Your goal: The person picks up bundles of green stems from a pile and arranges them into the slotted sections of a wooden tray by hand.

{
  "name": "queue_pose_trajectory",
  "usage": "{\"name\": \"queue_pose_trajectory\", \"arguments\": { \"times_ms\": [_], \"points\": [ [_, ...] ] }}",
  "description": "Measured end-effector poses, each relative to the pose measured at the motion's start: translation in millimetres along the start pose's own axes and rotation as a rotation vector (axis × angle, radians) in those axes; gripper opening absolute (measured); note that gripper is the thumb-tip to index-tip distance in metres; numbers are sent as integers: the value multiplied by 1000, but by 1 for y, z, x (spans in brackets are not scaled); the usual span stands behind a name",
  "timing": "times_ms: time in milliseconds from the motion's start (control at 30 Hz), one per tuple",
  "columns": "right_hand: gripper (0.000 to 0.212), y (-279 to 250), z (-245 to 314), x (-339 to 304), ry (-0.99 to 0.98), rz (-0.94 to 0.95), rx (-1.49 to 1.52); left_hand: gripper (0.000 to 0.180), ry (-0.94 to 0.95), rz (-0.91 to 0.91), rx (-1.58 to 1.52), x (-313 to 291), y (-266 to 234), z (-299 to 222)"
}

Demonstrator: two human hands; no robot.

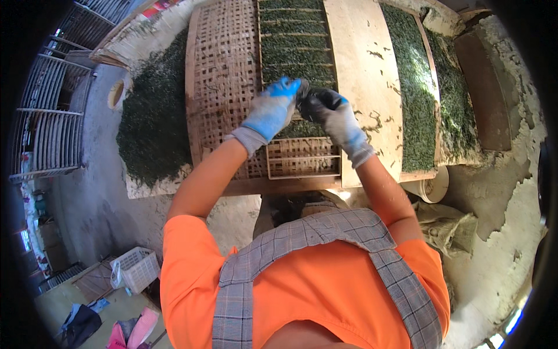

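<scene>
My left hand (274,106), in a grey glove with blue fingers, is over the near part of a narrow slatted wooden frame (304,156). Beside it, fingertips almost meeting, is my right hand (337,116) in a glove with dark, stained fingers. Both hands have their fingers curled in, and what lies between them is too dark to name. Dark green shreds (295,49) fill the far part of the frame, while its near end shows bare weave. That frame rests on a woven mat (224,70) with square holes, next to a pale board (363,52) with scattered shreds.
A heap of green shreds (154,116) covers the table's left side; another bed of shreds (411,87) lies right of the board. Slatted racks (55,116) stand far left. A white plastic crate (135,269) is at lower left, and a sack (447,227) sits under the right side.
</scene>
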State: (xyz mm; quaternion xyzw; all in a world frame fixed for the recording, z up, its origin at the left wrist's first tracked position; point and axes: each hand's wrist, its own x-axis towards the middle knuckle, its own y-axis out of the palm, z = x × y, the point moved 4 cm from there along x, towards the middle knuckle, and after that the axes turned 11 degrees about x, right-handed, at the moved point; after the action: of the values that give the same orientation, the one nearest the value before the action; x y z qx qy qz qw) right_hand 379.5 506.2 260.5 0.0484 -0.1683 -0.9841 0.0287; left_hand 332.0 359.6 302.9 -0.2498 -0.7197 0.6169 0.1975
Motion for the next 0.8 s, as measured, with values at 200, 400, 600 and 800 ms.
{"name": "queue_pose_trajectory", "arguments": {
  "times_ms": [200,400,600,800],
  "points": [
    [27,-99,-46,-32,-327,-326,-1082,66,-282,89,38,-42,133,32],
    [41,-45,-65,-38,-329,-159,-947,68,-189,408,172,-70,167,-1],
    [62,-61,-109,-47,-152,2,-1412,57,64,3,73,-72,154,-4],
    [52,-76,-52,-36,-241,-474,-1419,57,-42,-38,171,-68,144,-28]
  ]
}}
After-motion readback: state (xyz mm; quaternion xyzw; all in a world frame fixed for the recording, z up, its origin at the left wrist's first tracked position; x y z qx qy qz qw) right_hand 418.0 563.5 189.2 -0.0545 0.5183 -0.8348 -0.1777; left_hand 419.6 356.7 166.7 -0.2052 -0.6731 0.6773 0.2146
